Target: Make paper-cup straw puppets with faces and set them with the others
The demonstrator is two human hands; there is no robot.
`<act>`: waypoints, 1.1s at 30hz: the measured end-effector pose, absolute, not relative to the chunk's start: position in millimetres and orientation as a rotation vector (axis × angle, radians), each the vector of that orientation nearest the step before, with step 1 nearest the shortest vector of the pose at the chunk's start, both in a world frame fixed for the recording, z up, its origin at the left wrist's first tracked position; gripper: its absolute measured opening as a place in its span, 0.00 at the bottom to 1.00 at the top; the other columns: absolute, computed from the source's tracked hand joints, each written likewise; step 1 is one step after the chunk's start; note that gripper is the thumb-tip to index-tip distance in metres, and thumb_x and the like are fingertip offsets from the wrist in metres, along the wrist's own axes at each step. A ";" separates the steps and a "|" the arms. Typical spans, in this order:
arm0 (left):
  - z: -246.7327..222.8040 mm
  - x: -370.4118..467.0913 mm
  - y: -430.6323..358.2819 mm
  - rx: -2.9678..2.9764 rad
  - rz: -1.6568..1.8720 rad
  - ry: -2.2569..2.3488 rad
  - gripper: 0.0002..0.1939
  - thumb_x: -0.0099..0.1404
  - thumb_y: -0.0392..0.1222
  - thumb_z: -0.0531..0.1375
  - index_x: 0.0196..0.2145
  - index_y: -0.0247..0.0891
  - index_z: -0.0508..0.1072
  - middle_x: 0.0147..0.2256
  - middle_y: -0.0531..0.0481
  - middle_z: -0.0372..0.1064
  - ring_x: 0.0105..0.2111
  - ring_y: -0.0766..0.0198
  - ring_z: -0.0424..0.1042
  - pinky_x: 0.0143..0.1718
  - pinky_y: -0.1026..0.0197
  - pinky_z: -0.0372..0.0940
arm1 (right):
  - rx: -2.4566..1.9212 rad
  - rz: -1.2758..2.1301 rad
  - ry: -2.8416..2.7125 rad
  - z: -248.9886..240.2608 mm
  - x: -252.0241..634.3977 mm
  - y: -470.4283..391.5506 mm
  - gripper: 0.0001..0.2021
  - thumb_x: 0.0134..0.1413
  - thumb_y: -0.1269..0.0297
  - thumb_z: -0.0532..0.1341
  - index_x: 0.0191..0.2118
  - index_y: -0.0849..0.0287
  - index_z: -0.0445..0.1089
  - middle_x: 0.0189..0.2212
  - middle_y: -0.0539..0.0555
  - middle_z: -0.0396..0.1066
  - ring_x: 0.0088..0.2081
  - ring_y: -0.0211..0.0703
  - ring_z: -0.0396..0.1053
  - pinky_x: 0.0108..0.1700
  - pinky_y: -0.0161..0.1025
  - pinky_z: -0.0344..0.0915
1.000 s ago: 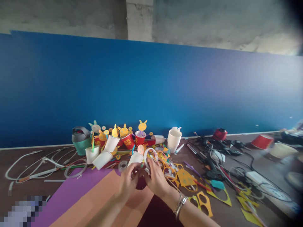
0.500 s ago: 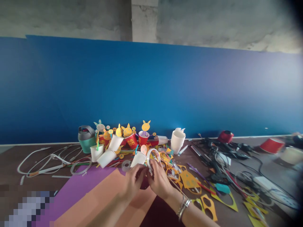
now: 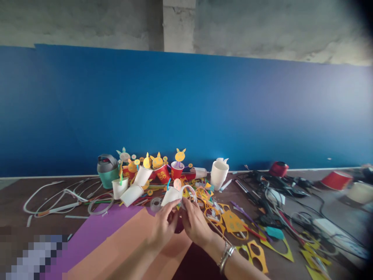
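Over the orange paper point(image 3: 128, 243), my left hand point(image 3: 165, 221) is closed, its fingertips meeting those of my right hand; whatever small thing it pinches is hidden. My right hand point(image 3: 194, 219) is closed round the lower edge of a white tape roll point(image 3: 189, 191), which stands up above the fingers. Just behind the hands is a tilted white cup point(image 3: 169, 195) with a blue strip and a pink disc. A smaller clear tape roll point(image 3: 155, 203) lies left of that cup.
Red and white cups with yellow paper animal heads point(image 3: 180, 155) line the back by a green bottle point(image 3: 107, 171). A tall white cup point(image 3: 219, 174) stands right of them. Yellow paper scraps point(image 3: 233, 221), cables and a white power strip point(image 3: 339, 235) lie rightward. Purple paper point(image 3: 96, 229) lies left.
Both hands have drawn slightly closer together at the fingertips. The white tape roll has turned and sits a little lower in my right hand.
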State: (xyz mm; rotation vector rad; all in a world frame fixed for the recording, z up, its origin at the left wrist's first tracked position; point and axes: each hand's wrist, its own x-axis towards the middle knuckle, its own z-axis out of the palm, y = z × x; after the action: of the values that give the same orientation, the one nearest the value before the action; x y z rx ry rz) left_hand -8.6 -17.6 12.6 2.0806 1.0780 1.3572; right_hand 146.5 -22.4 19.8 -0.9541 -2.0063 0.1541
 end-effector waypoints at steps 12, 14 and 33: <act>9.3 -16.6 -13.0 2.482 1.277 1.071 0.21 0.69 0.33 0.49 0.57 0.41 0.64 0.38 0.43 0.71 0.39 0.60 0.72 0.41 0.59 0.69 | -0.976 0.137 -2.008 18.7 143.9 -21.0 0.19 0.59 0.74 0.48 0.57 0.63 0.54 0.42 0.64 0.71 0.44 0.52 0.70 0.48 0.51 0.66; 9.6 -15.9 -13.8 2.475 1.282 1.086 0.18 0.69 0.33 0.49 0.54 0.40 0.67 0.36 0.44 0.71 0.37 0.60 0.72 0.40 0.59 0.69 | -0.968 0.112 -1.995 15.8 144.0 -20.8 0.20 0.59 0.75 0.48 0.57 0.62 0.53 0.41 0.63 0.71 0.42 0.51 0.70 0.46 0.51 0.67; 5.9 -10.2 -14.7 2.096 1.356 1.186 0.09 0.66 0.38 0.53 0.44 0.40 0.68 0.32 0.50 0.74 0.30 0.63 0.74 0.31 0.64 0.68 | -0.981 0.164 -2.057 22.2 143.9 -25.4 0.20 0.56 0.76 0.49 0.55 0.63 0.54 0.39 0.61 0.72 0.41 0.50 0.71 0.49 0.53 0.63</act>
State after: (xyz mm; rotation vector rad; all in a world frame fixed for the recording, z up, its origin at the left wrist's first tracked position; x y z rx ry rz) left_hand -10.2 -14.7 5.9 2.0965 1.1858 1.3561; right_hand 143.9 -25.4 22.2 -0.9807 -2.0568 0.1640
